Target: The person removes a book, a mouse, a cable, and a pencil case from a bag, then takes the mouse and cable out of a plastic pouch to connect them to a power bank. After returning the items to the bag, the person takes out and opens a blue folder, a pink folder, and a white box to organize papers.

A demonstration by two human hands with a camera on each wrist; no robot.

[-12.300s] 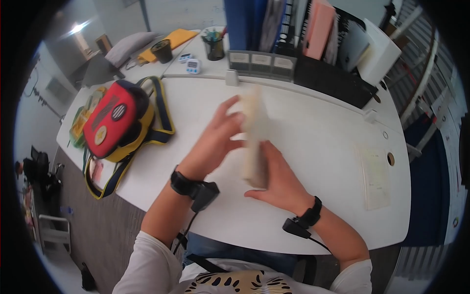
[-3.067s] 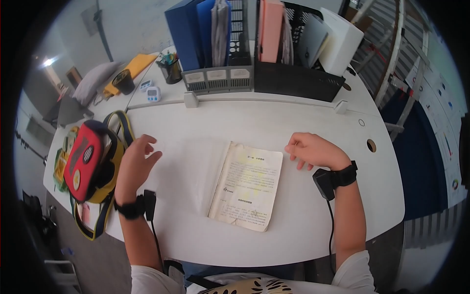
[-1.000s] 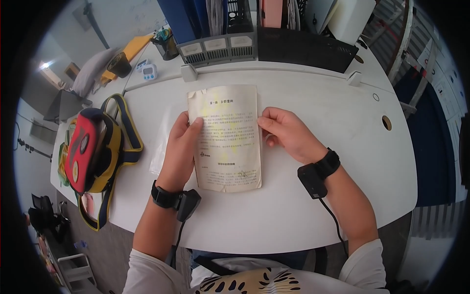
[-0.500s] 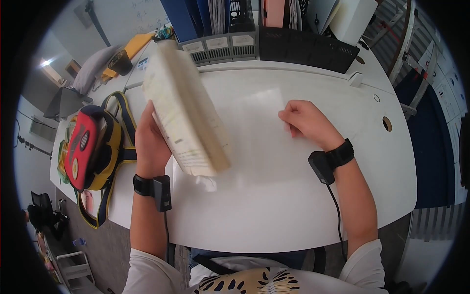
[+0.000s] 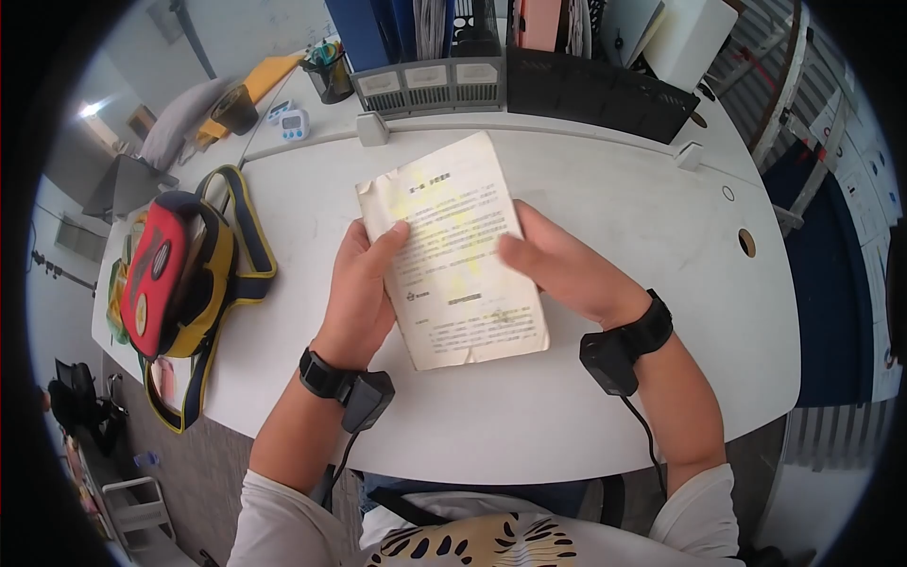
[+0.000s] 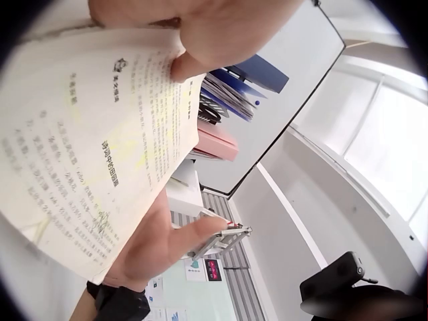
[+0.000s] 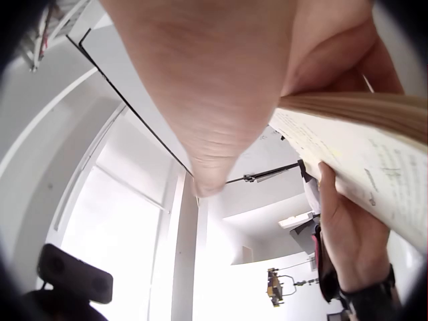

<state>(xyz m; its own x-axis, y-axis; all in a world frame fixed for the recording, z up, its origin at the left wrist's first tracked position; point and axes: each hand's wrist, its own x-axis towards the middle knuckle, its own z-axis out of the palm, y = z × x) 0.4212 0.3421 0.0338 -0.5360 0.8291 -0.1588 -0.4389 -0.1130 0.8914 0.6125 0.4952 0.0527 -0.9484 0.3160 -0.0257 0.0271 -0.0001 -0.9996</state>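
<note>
A worn paperback book [image 5: 453,274] without a visible cover is held over the table, its printed page up with yellow highlighter marks. It tilts slightly to the left in the head view. My left hand [image 5: 364,283] grips its left edge, thumb on the page and fingers behind. At the right edge, my right hand [image 5: 576,269] holds the book with the fingers behind it. The right thumb [image 6: 200,234] sticks up off the page in the left wrist view. Seen from the right wrist, the page block's thick edge [image 7: 354,110] lies against the right palm.
A red, yellow and navy bag [image 5: 184,274] lies at the table's left. Grey trays [image 5: 430,85] and a black file holder [image 5: 600,90] with folders stand at the back. Two small timers [image 5: 293,123] and a pen cup [image 5: 329,76] sit back left. The white table [image 5: 652,397] has a round hole at right.
The book was swung left in my left hand, right hand off it beside a clear plastic sheet. It is back in the middle between both hands, and the sheet is no longer seen.
</note>
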